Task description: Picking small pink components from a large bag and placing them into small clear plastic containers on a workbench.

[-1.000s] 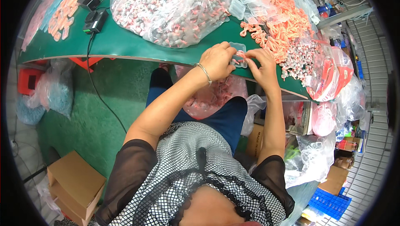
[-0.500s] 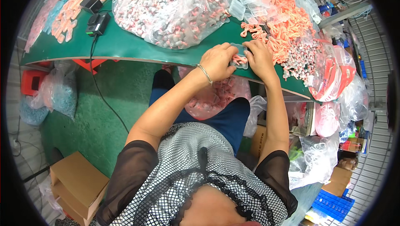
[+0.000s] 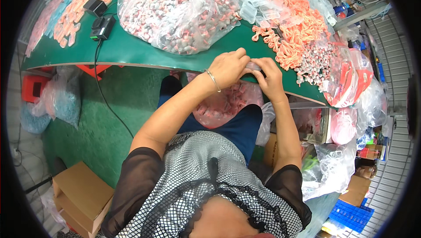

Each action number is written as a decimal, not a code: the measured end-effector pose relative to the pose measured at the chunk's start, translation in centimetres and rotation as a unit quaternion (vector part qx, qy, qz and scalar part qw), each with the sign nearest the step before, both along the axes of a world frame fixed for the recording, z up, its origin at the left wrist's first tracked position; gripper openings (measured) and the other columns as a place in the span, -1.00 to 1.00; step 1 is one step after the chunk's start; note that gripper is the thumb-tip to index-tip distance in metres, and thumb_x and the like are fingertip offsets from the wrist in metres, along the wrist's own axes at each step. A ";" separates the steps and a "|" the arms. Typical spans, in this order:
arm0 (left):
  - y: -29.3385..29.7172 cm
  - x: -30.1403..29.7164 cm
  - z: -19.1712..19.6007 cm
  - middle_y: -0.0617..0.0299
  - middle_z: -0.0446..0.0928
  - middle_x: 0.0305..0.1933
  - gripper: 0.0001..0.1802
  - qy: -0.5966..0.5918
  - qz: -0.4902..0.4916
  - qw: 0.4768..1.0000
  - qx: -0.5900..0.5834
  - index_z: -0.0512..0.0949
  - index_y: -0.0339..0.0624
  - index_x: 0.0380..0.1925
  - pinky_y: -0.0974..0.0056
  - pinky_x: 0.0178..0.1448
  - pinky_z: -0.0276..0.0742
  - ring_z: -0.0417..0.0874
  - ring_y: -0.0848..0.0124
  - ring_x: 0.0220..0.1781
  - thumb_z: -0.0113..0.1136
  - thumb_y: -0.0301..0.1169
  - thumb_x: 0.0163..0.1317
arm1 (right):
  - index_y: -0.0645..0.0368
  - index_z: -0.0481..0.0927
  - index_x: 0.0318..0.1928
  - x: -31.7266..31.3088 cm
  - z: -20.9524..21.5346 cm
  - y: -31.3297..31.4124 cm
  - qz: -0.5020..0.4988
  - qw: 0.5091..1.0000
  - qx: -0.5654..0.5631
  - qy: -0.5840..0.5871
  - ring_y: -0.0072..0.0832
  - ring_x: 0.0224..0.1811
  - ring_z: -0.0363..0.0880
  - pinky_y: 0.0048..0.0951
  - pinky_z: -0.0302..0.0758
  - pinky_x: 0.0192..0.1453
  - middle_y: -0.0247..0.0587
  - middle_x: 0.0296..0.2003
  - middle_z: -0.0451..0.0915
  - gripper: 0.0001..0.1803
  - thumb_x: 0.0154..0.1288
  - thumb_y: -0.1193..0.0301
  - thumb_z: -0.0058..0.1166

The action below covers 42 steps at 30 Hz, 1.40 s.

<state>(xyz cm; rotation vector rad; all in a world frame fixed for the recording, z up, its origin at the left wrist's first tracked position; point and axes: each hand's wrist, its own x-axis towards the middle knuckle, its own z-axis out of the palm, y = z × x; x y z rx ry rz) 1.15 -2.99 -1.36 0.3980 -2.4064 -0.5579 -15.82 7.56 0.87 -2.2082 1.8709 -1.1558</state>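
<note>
Both hands meet at the near edge of the green table (image 3: 144, 56). A small transparent plastic case (image 3: 253, 66) is held between them, mostly covered by fingers. My left hand (image 3: 229, 68), with a bangle at its wrist, closes on the case's left side. From the right, the fingers and thumb of my right hand (image 3: 270, 76) press on the same case. Coral cords (image 3: 302, 27) lie heaped beyond my right hand. Beside them is a pile of small grey-and-coral plugs (image 3: 313, 64). A big transparent bag (image 3: 175, 14) of similar plugs stands beyond my left hand.
More transparent cases (image 3: 249, 12) lie at the back. Rows of filled coral cases (image 3: 81, 12) and a black device (image 3: 103, 26) with a cable are at left. Below the table sits a bag of pink pieces (image 3: 228, 104); a cardboard box (image 3: 83, 189) stands lower left.
The case has come slightly nearer to me. My fingers have closed over it; its coral contents showed before and are now hidden.
</note>
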 end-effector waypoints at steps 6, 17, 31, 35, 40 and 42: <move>-1.6 2.6 0.8 0.14 0.45 -0.25 -0.75 -0.035 -0.016 0.999 -0.019 0.55 -0.14 -0.20 0.10 -0.18 0.53 0.59 0.15 -0.26 0.28 -0.27 0.19 | 0.17 0.65 -0.13 0.3 0.8 -2.1 0.060 0.994 0.087 -0.015 -0.20 -0.17 0.59 -0.30 0.49 -0.08 -0.14 -0.24 0.61 -0.71 0.09 0.46 0.31; -1.6 5.8 2.6 0.14 0.50 -0.14 -0.63 -0.017 0.033 0.995 -0.094 0.56 -0.13 -0.10 0.14 -0.15 0.56 0.61 0.17 -0.21 0.35 -0.31 0.08 | 0.04 0.56 0.12 -3.0 0.3 -14.5 -0.201 0.942 -0.049 0.265 -0.25 0.14 0.48 0.11 0.19 0.19 -0.19 0.03 0.61 -0.51 0.17 0.21 0.28; -3.8 -1.8 3.7 0.15 0.46 0.22 -0.24 0.207 -0.177 0.640 0.719 0.12 -0.07 0.44 0.14 0.11 0.57 0.62 0.26 0.09 0.28 -0.26 0.33 | 0.23 0.58 0.08 1.9 3.3 -3.2 -0.049 0.991 -0.072 -0.099 -0.29 -0.14 0.60 -0.35 0.53 -0.06 -0.10 -0.14 0.60 -0.49 0.05 0.52 0.37; -2.6 -2.0 4.2 0.17 0.43 0.27 -0.27 0.228 -0.225 0.574 0.753 0.15 0.09 0.43 0.15 0.15 0.57 0.59 0.22 0.15 0.27 -0.29 0.33 | 0.20 0.63 0.07 0.5 3.0 -2.3 -0.023 0.989 -0.065 -0.127 -0.43 -0.17 0.55 -0.45 0.51 -0.10 -0.21 -0.19 0.56 -0.51 0.05 0.52 0.38; -1.6 -2.9 3.8 0.19 0.38 0.32 -0.30 0.243 -0.244 0.538 0.770 0.17 0.17 0.43 0.13 0.20 0.53 0.52 0.21 0.20 0.24 -0.29 0.35 | 0.21 0.66 0.03 0.1 2.0 -1.6 -0.025 0.979 -0.103 -0.173 -0.46 -0.18 0.53 -0.49 0.49 -0.10 -0.23 -0.18 0.55 -0.57 0.09 0.52 0.37; -1.2 -3.2 3.8 0.20 0.36 0.33 -0.30 0.247 -0.246 0.536 0.769 0.17 0.19 0.43 0.11 0.21 0.52 0.51 0.21 0.21 0.24 -0.29 0.35 | 0.21 0.66 0.03 0.1 1.8 -1.3 -0.030 0.976 -0.110 -0.187 -0.46 -0.18 0.53 -0.50 0.48 -0.09 -0.23 -0.17 0.55 -0.58 0.10 0.52 0.36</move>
